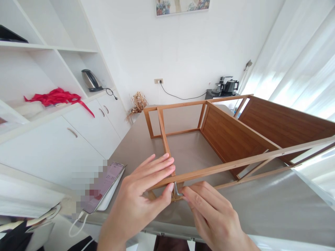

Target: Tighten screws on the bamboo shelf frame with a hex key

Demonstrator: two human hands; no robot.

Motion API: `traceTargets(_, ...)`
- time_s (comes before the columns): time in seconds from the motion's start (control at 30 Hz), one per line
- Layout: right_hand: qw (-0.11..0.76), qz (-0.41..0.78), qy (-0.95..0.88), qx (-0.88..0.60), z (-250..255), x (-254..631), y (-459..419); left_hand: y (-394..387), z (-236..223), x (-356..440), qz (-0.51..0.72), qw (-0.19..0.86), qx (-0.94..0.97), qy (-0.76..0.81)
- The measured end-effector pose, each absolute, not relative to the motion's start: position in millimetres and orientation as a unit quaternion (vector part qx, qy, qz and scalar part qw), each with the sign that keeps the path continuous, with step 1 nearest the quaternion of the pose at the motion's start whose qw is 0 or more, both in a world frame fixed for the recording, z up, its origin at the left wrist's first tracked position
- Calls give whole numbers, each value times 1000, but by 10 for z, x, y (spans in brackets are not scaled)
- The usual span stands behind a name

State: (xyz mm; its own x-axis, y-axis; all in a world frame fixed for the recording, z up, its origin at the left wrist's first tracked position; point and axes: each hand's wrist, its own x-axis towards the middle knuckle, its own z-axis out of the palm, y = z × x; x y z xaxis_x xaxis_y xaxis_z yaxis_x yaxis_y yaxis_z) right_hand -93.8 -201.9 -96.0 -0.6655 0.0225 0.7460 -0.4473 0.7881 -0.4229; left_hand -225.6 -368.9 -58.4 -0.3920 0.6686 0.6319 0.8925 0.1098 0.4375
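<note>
A wooden shelf frame (225, 164) lies on its side on the grey table, with wide brown panels (230, 139) between its rails. My left hand (146, 188) is closed round the near rail where a crossbar (162, 132) meets it, thumb on the near face and fingers over the top. In my right hand (211, 209) is a bent metal hex key (178, 190), pinched at one arm. Its other end meets the near rail's outer face beside my left thumb. Whatever fastener sits under the key's tip is hidden.
A phone (106, 188) with a white cable lies at the table's (261, 205) left edge. White cabinets (86, 136) line the left, holding a kettle (90, 80) and red ribbon (56, 97). A coffee maker (221, 85) stands at the back right, near white curtains (300, 62).
</note>
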Motion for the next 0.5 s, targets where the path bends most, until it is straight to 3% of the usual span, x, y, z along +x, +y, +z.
traceTargets(0.5,287,226,-918,157,-690,-812,-1809,-3665,-575,-2253,-409,148,-531,-727)
